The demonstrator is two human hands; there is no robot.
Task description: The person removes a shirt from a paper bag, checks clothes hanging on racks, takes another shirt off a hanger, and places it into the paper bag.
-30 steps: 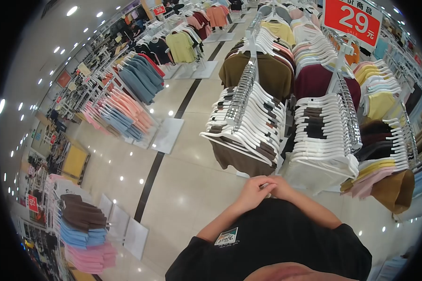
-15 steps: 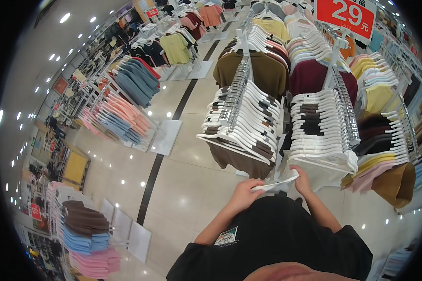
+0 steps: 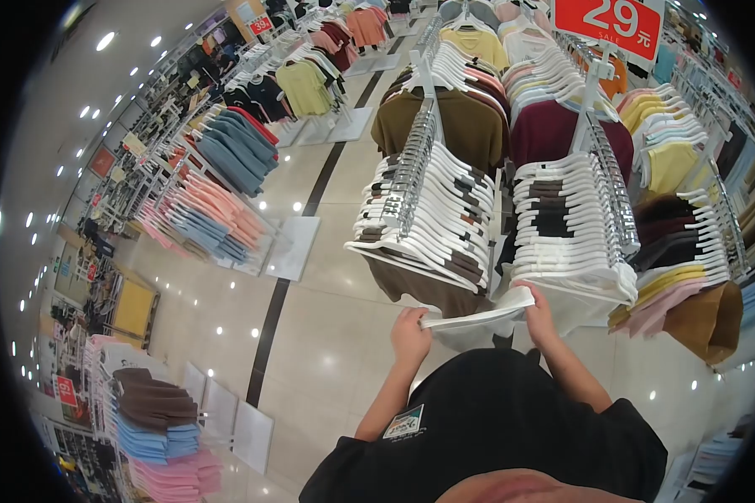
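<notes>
A white garment (image 3: 482,323), thin and partly see-through, stretches between my two hands in front of my black shirt. My left hand (image 3: 411,335) is closed on its left end. At the opposite end, my right hand (image 3: 538,312) pinches the edge, just below the front of the right-hand rack. A white top (image 3: 575,289) hangs foremost on that rack, close by my right hand; I cannot tell whether it joins the cloth I hold. Past my left hand, a brown top (image 3: 432,285) hangs at the front of the left-hand rack.
Two metal rails (image 3: 415,168) of clothes on white hangers (image 3: 549,222) stand ahead. A red price sign (image 3: 608,25) tops the right one. Yellow, pink and brown garments (image 3: 700,323) hang at far right. More racks (image 3: 218,218) line the left, beyond the tiled floor (image 3: 327,352).
My left hand has moved left and slightly up, drawing the white garment wider and flatter between my hands. My right hand keeps its hold, slightly higher. The view has shifted slightly.
</notes>
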